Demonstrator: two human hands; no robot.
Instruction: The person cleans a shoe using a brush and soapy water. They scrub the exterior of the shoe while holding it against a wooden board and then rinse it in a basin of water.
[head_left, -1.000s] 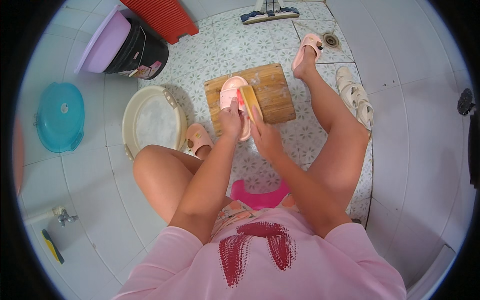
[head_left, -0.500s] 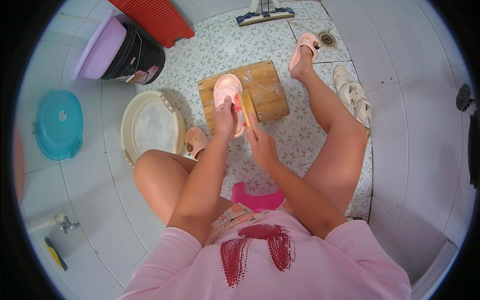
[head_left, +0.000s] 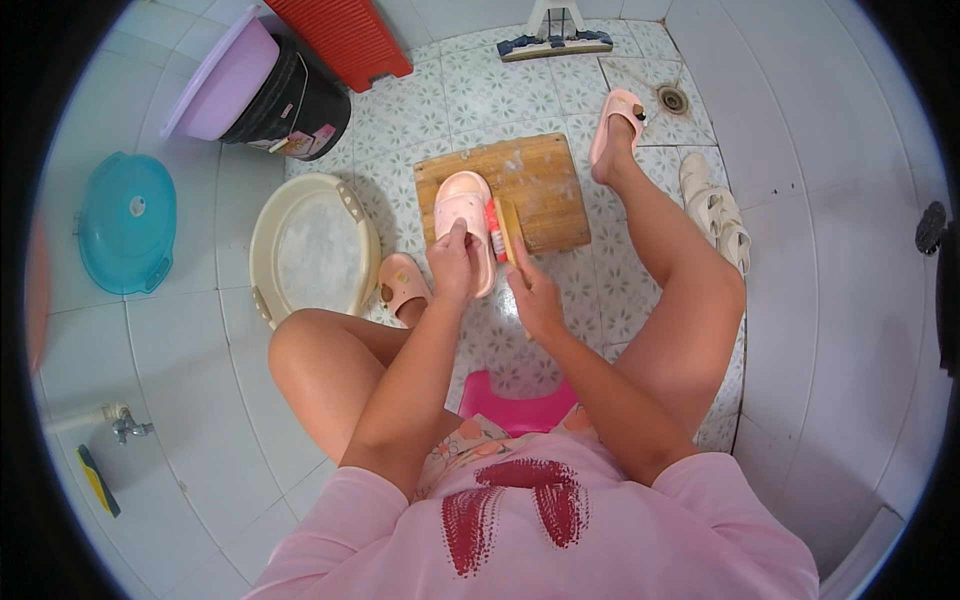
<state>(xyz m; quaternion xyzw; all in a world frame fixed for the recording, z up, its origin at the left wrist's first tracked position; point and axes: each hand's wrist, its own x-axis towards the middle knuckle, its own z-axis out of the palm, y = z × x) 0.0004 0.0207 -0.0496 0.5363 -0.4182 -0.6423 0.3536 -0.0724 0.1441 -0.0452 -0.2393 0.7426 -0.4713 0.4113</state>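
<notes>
A pink slipper (head_left: 463,203) with a closed toe strap lies over the near left part of a wooden board (head_left: 545,185). My left hand (head_left: 453,264) is closed on the slipper, thumb on top of the strap and the fingers hidden inside or beneath it. In my right hand (head_left: 538,302) is a scrubbing brush (head_left: 509,226) with a yellow wooden back, gripped by its near end. Its red and white bristles face left, against or just beside the slipper's right edge; exact contact is hard to see.
Left of the board stands a cream basin (head_left: 318,250); a black bucket (head_left: 320,112) holding a purple basin (head_left: 225,85) is farther back. White sandals (head_left: 715,212) lie by the right wall. A floor drain (head_left: 672,99) and a squeegee mop (head_left: 555,46) are at the back. I sit on a pink stool (head_left: 515,405).
My right hand has moved the brush slightly toward me and to the slipper's right side, turning it more upright. My left hand still holds the slipper. The whole view has shifted a little.
</notes>
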